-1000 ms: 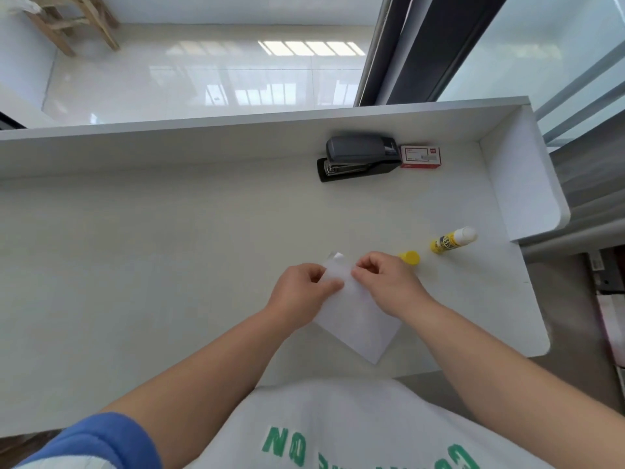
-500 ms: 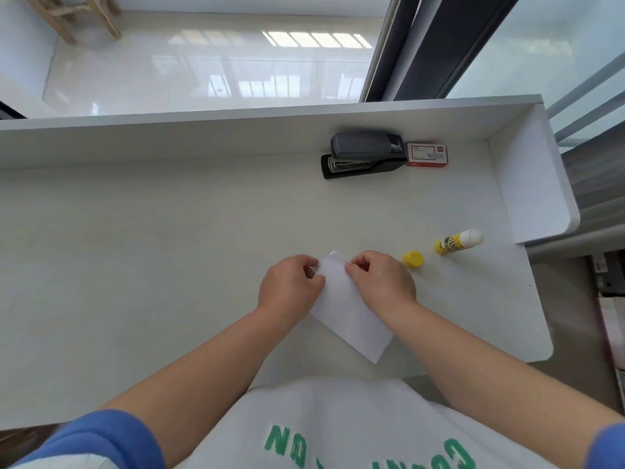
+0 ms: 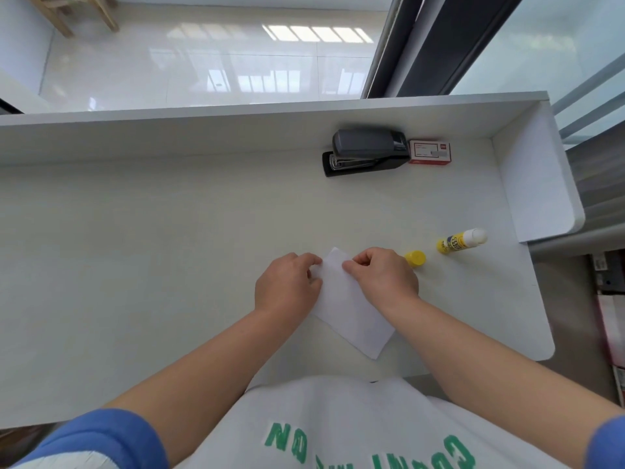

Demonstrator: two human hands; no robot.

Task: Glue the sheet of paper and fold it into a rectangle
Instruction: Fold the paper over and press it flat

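A white folded sheet of paper (image 3: 350, 309) lies flat and slanted on the white desk (image 3: 169, 248), near its front edge. My left hand (image 3: 287, 286) rests curled on the paper's left edge, fingertips pinching it near the top. My right hand (image 3: 382, 277) pinches the right edge close to the top corner. An uncapped yellow glue stick (image 3: 461, 241) lies on its side to the right, white tip pointing right. Its yellow cap (image 3: 415, 258) stands just beside my right hand.
A black stapler (image 3: 367, 152) and a red-and-white staple box (image 3: 430, 152) sit against the desk's raised back wall. A white side panel (image 3: 534, 184) closes the right end. The desk's rounded front right corner (image 3: 541, 350) is close to the paper.
The raised top corner of the paper has been laid down flat. Both hands stayed on the sheet's upper edges, shifting slightly apart along it.
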